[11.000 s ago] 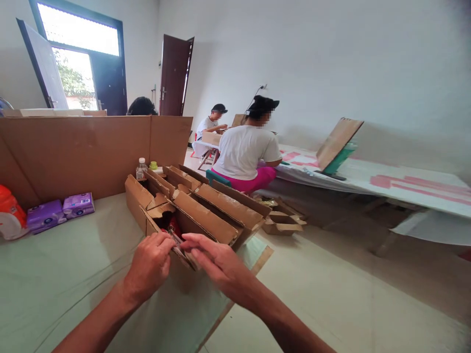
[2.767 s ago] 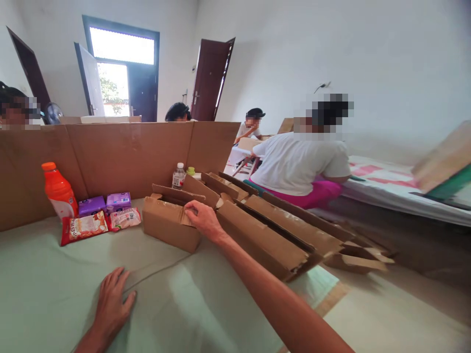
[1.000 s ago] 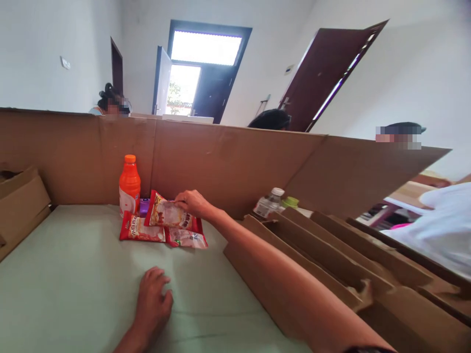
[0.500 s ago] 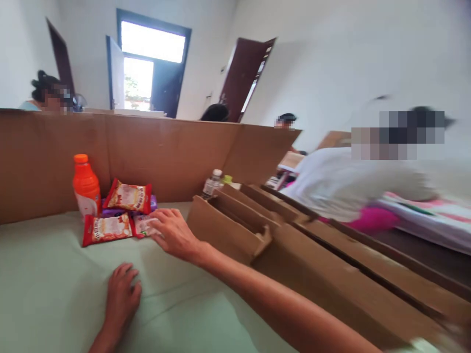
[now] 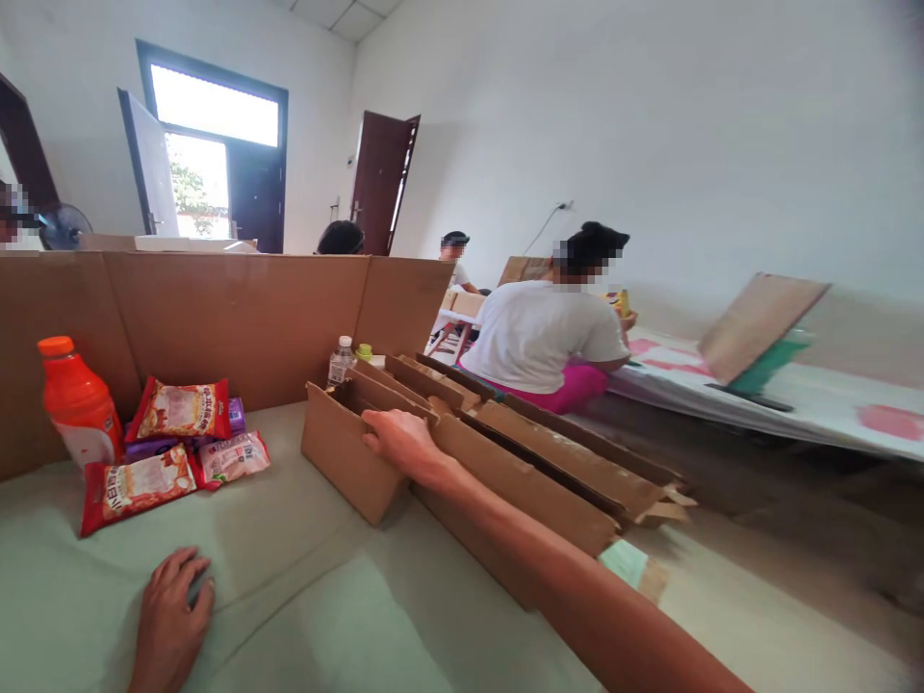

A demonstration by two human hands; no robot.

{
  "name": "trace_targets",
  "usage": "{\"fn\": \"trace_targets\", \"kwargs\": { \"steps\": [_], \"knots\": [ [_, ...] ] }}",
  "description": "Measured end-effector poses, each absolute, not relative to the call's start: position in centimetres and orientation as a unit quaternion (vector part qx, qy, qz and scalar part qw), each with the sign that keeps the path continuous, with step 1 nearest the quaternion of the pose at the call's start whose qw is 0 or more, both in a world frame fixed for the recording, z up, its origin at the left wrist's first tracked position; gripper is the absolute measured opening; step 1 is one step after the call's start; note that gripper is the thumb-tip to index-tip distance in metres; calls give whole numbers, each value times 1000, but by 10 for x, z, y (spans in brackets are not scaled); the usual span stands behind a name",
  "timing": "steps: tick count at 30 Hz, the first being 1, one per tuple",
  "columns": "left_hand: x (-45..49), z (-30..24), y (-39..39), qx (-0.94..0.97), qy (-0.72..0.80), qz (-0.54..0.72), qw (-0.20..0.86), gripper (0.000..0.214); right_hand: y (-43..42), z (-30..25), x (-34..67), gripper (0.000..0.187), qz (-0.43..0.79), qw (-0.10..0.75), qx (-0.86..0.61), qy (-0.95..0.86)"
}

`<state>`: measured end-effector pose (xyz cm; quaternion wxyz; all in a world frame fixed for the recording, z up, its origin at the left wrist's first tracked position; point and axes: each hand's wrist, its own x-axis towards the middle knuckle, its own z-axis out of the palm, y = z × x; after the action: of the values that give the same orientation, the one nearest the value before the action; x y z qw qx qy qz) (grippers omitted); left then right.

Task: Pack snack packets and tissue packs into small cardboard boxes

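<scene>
My right hand (image 5: 400, 443) is at the near cardboard box (image 5: 350, 452), its fingers curled over the top edge and partly hidden. On the pale green cloth, my left hand (image 5: 173, 611) rests with fingers loosely spread and nothing in them. Beyond it lie a red and white snack packet (image 5: 148, 486) and a smaller pink packet (image 5: 235, 457). Another red snack packet (image 5: 180, 409) sits on purple packages (image 5: 235, 414). An orange bottle (image 5: 79, 404) stands at the left, leaning in the view.
Long cardboard boxes (image 5: 520, 481) run side by side to the right. A clear bottle (image 5: 341, 361) and a green-capped container (image 5: 364, 352) stand behind them. A cardboard screen (image 5: 238, 318) borders the back. A person in a white shirt (image 5: 541, 322) sits beyond the boxes.
My right hand has left the pink packet and moved right to the cardboard box. The packet stays on the cloth. My view has turned right; the left hand still rests on the cloth.
</scene>
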<state>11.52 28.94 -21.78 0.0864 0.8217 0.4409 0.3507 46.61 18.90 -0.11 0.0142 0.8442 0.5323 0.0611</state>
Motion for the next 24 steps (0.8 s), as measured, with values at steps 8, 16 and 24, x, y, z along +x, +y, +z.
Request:
{"fn": "trace_targets", "kwargs": {
  "steps": [8,16,24],
  "knots": [
    [113,-226,303,836,425,342,63,37,234,-3,468,29,78,-11,850,521],
    [111,-226,311,834,417,353,76,36,131,17,490,35,175,-79,851,488],
    [162,-165,264,832,363,419,-11,35,-17,-11,535,37,130,-79,908,390]
  ]
}}
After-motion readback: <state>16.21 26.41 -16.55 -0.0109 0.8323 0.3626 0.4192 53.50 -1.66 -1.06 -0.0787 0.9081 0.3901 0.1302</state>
